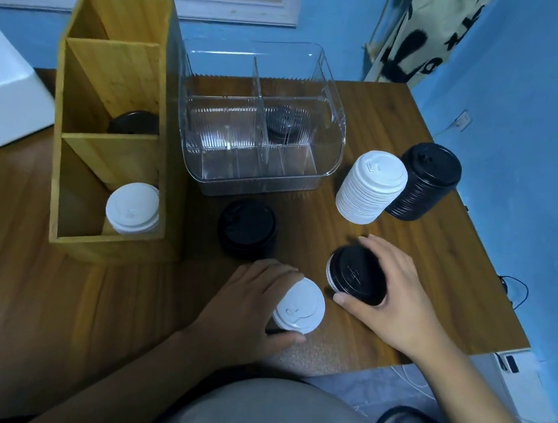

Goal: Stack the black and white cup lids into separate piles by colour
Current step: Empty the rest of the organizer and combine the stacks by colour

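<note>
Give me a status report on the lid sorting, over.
Left hand grips white lid; right hand grips black lid, white rim showing beneath. Tall white stack and tall black stack side by side beyond. Nothing in the way.

On tabletop [23, 270], rack [111, 90] at left, bin [259, 123] just right of it; farther right, lid stack [369, 190] touching second stack [425, 185].

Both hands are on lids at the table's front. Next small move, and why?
Probably lift the black lid that the right hand grips off the white rim showing beneath it, and set it on the short black pile to its left. Black over white is a mix, and that pile is the nearest black one. The left hand holds a white lid.
</note>
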Tool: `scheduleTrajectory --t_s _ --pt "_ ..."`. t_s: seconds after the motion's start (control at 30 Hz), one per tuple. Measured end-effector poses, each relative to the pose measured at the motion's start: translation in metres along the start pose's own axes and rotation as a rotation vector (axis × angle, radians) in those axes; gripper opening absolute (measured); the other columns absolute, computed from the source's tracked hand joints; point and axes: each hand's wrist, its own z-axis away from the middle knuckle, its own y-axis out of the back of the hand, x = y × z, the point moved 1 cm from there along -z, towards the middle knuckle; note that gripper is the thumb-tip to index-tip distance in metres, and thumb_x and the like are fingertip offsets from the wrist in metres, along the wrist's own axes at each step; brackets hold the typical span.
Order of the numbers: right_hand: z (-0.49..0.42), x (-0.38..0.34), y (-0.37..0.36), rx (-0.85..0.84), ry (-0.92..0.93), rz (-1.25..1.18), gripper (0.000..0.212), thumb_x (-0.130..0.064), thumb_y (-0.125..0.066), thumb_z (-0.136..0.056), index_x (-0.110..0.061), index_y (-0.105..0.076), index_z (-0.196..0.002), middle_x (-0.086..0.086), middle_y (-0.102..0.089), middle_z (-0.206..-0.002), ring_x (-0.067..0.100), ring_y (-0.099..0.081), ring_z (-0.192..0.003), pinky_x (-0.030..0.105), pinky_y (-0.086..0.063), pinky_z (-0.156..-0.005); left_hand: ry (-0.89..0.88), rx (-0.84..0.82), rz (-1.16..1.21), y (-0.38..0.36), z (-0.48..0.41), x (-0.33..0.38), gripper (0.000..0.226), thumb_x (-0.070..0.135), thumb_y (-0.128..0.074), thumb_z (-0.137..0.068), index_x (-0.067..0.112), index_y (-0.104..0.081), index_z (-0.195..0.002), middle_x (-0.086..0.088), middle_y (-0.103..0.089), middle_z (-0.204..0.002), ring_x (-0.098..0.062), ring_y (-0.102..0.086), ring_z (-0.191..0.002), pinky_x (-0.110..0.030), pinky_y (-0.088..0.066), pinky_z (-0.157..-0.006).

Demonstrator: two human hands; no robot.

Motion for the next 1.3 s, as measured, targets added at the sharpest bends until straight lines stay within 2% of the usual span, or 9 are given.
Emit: scheduleTrajectory --t_s 0.17,0.3,0.47,0.63,0.77,0.9,1.0,1.1,1.3 --pt "-0.019 -0.01 0.005 -0.017 -0.037 0.023 0.074 -0.058 -0.076 -0.075 -0.037 -0.047 -0.14 -0.019 -0.057 -0.129 0.008 -0.048 -0.12 0.035 -0.042 -0.104 0.012 -0.005 0.025 0.001 0.0 -0.001 0.081 0.065 -0.072 -0.079 0.019 -0.049 -0.142 0.007 -0.051 -0.143 -0.011 -0.043 -0.134 -0.022 -0.026 -0.113" --pt "-0.016 0.004 0.026 0.167 -0.152 -0.141 0.063 -0.054 -0.077 -0.075 -0.035 -0.056 -0.131 -0.015 -0.064 -0.125 0.008 -0.058 -0.118 0.034 -0.045 -0.103 0.028 0.006 0.046 0.0 0.001 -0.002 0.083 0.064 -0.073 -0.078 0.019 -0.047 -0.144 0.007 -0.051 -0.144 -0.011 -0.042 -0.136 -0.024 -0.028 -0.115" --pt "-0.004 0.032 0.034 0.141 -0.296 0.193 0.074 -0.073 -0.06 -0.075 -0.025 -0.054 -0.131 0.003 -0.062 -0.125 0.026 -0.052 -0.117 0.044 -0.046 -0.098 0.048 0.05 0.098 0.001 0.002 -0.002 0.087 0.059 -0.078 -0.076 0.015 -0.047 -0.144 0.005 -0.051 -0.143 -0.013 -0.042 -0.136 -0.033 -0.035 -0.115" --pt "-0.007 0.02 0.031 -0.03 0.115 0.261 0.065 -0.056 -0.063 -0.09 -0.027 -0.047 -0.145 -0.004 -0.039 -0.157 0.016 -0.026 -0.149 0.05 -0.024 -0.121 0.041 0.072 0.123 0.001 0.003 -0.004 0.082 0.05 -0.079 -0.078 0.012 -0.048 -0.144 0.002 -0.053 -0.142 -0.015 -0.044 -0.135 -0.034 -0.037 -0.115" --pt "-0.015 0.012 0.023 -0.284 0.257 0.314 0.079 -0.034 -0.073 -0.083 -0.037 -0.036 -0.152 -0.015 -0.031 -0.16 0.004 -0.018 -0.151 0.042 -0.01 -0.125 0.077 0.051 0.136 0.001 0.002 -0.006 0.082 0.052 -0.08 -0.076 0.016 -0.049 -0.143 0.007 -0.054 -0.139 -0.01 -0.044 -0.133 -0.032 -0.038 -0.113" --pt "-0.022 0.013 0.019 -0.263 0.256 0.31 0.07 -0.043 -0.074 -0.083 -0.036 -0.044 -0.146 -0.017 -0.045 -0.145 0.011 -0.043 -0.134 0.039 -0.022 -0.122 0.084 0.056 0.133 0.003 -0.001 -0.004 0.08 0.052 -0.078 -0.076 0.02 -0.048 -0.143 0.008 -0.054 -0.14 -0.008 -0.044 -0.133 -0.031 -0.038 -0.112" --pt "-0.02 0.007 0.017 -0.244 0.222 0.283 0.07 -0.052 -0.073 -0.082 -0.034 -0.046 -0.144 -0.017 -0.047 -0.136 0.014 -0.046 -0.124 0.042 -0.037 -0.112 0.056 0.045 0.118 0.004 0.001 -0.001 0.086 0.051 -0.075 -0.078 0.017 -0.041 -0.149 0.007 -0.041 -0.155 -0.007 -0.031 -0.145 -0.027 -0.027 -0.12" --pt "-0.016 0.002 0.018 -0.162 0.198 0.248 0.07 -0.054 -0.075 -0.08 -0.031 -0.05 -0.141 -0.014 -0.051 -0.13 0.011 -0.047 -0.122 0.047 -0.038 -0.112 0.135 0.08 0.12 0.002 -0.002 0.007 0.094 0.065 -0.076 -0.071 0.016 -0.044 -0.145 0.003 -0.04 -0.151 -0.009 -0.033 -0.14 -0.021 -0.026 -0.116" --pt "-0.005 -0.018 0.016 -0.048 0.111 0.054 0.074 -0.065 -0.073 -0.074 -0.027 -0.059 -0.135 -0.014 -0.053 -0.121 0.0 -0.053 -0.115 0.019 -0.04 -0.1 0.184 0.021 0.172 0.001 -0.01 0.002 0.091 0.056 -0.08 -0.07 0.023 -0.039 -0.145 0.01 -0.049 -0.142 -0.007 -0.039 -0.13 -0.032 -0.041 -0.108"
